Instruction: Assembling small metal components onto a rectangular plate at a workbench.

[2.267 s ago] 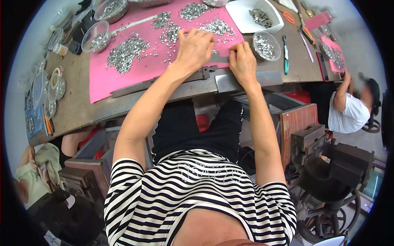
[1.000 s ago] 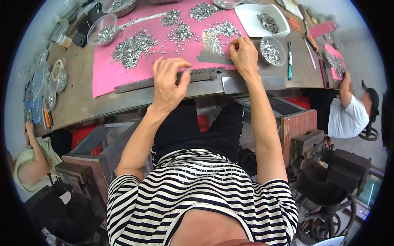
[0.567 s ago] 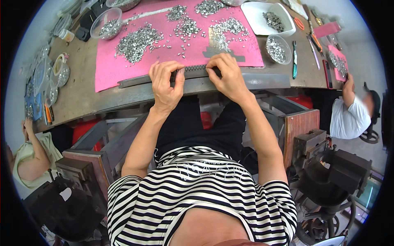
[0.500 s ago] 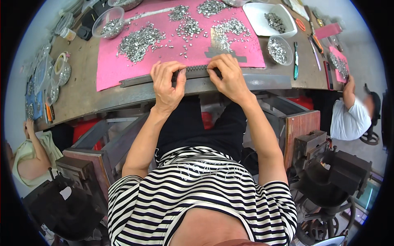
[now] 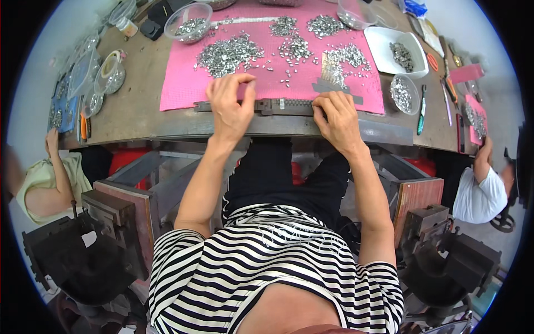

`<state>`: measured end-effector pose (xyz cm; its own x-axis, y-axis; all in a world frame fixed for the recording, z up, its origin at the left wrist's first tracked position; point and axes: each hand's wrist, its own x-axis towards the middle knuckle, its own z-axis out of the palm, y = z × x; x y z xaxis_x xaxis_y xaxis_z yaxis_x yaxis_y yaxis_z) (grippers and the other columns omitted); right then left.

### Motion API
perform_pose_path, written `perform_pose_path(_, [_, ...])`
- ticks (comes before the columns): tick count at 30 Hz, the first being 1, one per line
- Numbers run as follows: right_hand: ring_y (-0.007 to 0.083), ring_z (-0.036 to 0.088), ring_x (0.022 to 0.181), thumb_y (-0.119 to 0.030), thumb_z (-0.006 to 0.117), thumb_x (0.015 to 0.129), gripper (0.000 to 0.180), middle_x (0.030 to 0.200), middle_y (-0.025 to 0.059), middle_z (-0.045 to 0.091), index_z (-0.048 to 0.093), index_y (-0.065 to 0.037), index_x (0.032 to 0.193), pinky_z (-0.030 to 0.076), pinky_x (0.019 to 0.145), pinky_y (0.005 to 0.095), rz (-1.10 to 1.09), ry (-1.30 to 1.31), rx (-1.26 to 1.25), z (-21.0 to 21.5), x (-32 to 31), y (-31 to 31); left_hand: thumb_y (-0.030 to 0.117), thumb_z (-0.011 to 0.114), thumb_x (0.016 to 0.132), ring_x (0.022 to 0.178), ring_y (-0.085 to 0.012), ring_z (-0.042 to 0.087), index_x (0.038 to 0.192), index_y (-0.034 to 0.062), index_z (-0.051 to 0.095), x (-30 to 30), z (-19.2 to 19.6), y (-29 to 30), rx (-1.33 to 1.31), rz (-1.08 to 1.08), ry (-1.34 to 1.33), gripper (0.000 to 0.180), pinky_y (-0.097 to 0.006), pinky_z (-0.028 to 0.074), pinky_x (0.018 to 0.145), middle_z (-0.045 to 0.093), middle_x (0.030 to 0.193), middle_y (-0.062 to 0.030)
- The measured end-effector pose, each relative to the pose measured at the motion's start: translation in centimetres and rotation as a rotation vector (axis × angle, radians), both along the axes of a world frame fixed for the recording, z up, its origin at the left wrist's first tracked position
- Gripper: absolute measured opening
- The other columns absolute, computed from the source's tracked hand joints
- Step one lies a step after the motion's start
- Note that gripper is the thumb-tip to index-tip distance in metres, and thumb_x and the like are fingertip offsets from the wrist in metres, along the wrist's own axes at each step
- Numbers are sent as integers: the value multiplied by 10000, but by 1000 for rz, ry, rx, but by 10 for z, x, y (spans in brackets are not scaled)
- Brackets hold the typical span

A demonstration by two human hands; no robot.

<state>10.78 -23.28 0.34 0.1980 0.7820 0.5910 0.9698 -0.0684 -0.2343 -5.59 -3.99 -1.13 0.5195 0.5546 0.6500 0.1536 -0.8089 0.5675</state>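
A dark metal bar (image 5: 300,110) with a row of small notches lies along the near edge of the pink mat (image 5: 178,92). One small silver metal piece (image 5: 282,103) stands out on the bar between my hands. At the bar's left part, my left hand (image 5: 229,108) is held with thumb and forefinger apart; nothing shows between them. My right hand (image 5: 338,118) has its fingers curled onto the bar's right end, their tips partly hidden. Beyond the hands, a large heap of silver metal pieces (image 5: 229,54) and several smaller heaps lie on the mat, near a flat grey strip (image 5: 336,91).
Clear tubs of metal pieces stand at the back left (image 5: 189,30) and right (image 5: 404,96). A white tray (image 5: 384,53) holds darker pieces. A green-handled tool (image 5: 421,114) lies to the right. Co-workers sit on both sides (image 5: 47,186), (image 5: 481,186); the bench edge (image 5: 384,129) is in front of me.
My left hand has opened its pinch and lifted off the bar. A silver piece now shows on the bar. The whole view has shifted, with the bench appearing further right and lower.
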Motion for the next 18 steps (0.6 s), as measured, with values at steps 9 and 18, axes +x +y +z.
perform_pose_path(9, [247,633,923,-13,721,807,164,969,60,657,682,-49,962,458,857,389,56,53,-8,5,3,-3,195,723,869,954,-214,577,953,136,731,-3,6,27,-5,24,285,103,-460,308,994,658,906,-7])
perform_pose_path(18, [295,636,881,-89,680,865,108,884,102,644,729,-61,958,461,818,410,74,174,13,-8,10,119,221,763,830,953,-224,567,930,175,749,5,2,32,105,-21,333,111,-487,308,988,622,910,-15])
